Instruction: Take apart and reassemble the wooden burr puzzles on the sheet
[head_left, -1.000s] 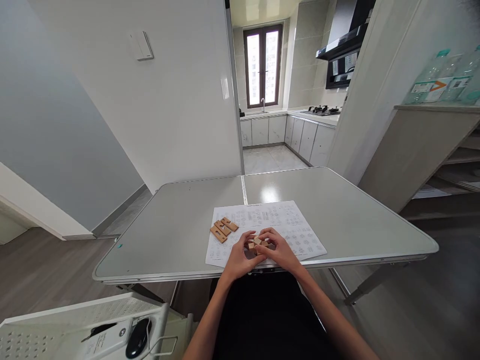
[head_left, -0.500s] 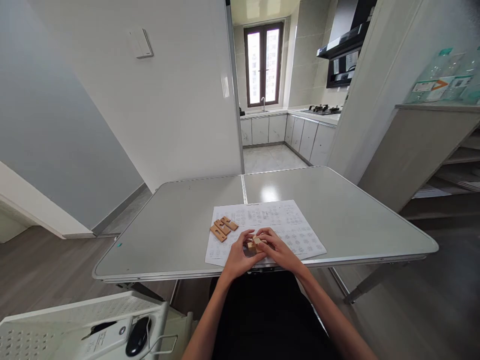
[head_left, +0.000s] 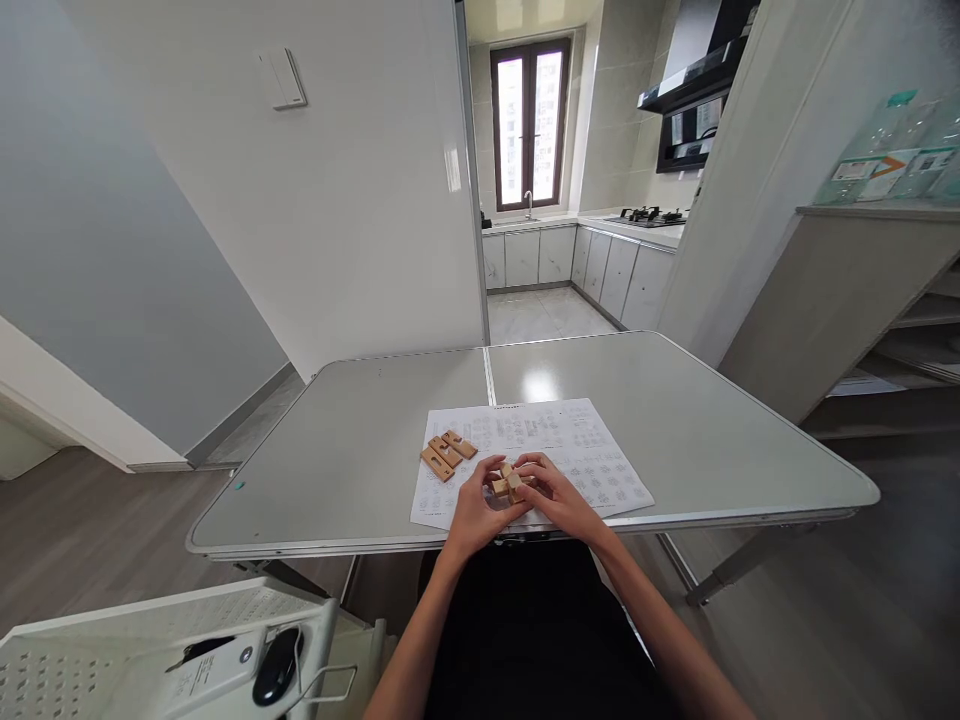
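Between my two hands is a small wooden interlocking puzzle, made of pale square-ended bars that cross each other. My left hand is closed around its left side, thumb along the near edge. From the right, my right hand grips it with thumb and fingers. Beneath both hands lies a white printed sheet covered with small line diagrams. Flat wooden pieces with cut-out slots rest side by side on the sheet's left part, beyond my left hand. My fingers hide part of the puzzle.
The grey folding table has a metal rim and a centre seam. At lower left stands a white plastic cart holding a black mouse and a white box. Plastic bottles stand on a shelf at right.
My fingers have shifted slightly apart on the puzzle, so more of its crossing bars shows. The flat slotted pieces and the sheet stay in place; the view has tilted slightly.
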